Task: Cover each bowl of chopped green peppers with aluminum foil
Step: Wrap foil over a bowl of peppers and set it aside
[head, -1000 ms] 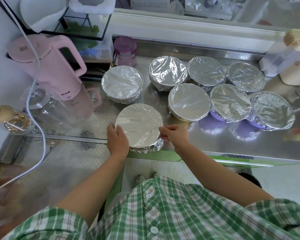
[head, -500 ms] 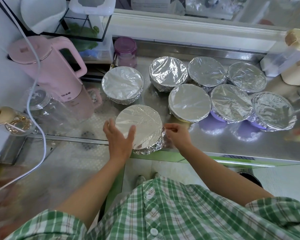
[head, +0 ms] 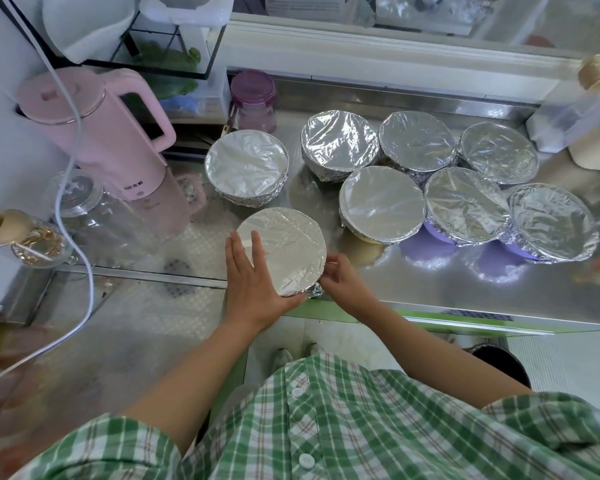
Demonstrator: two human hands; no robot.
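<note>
Item: foil-covered bowl (head: 288, 244), on tabletop (head: 430, 296), under left hand (head: 253, 289) fingers (head: 258, 249), which lie straight, pressing its top. Right hand (head: 343, 282) fingers pinch the foil skirt (head: 313, 291) beside the rim. Advice: hold flat, crimp tightly downward, avoid tearing.

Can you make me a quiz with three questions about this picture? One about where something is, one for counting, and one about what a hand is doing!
1. Where is the pink kettle?
A) left of the foil-covered bowls
B) right of them
C) on the floor

2. How many foil-covered bowls stand on the counter?
A) five
B) eight
C) eleven

3. What is the left hand doing?
A) lying flat on the nearest bowl
B) holding a spoon
C) hanging by the person's side

Answers:
1 A: the kettle stands at the far left.
2 B: seven sit further back, one nearest.
3 A: its fingers lie straight on the foil top, while the right hand pinches the crumpled foil edge.
</note>
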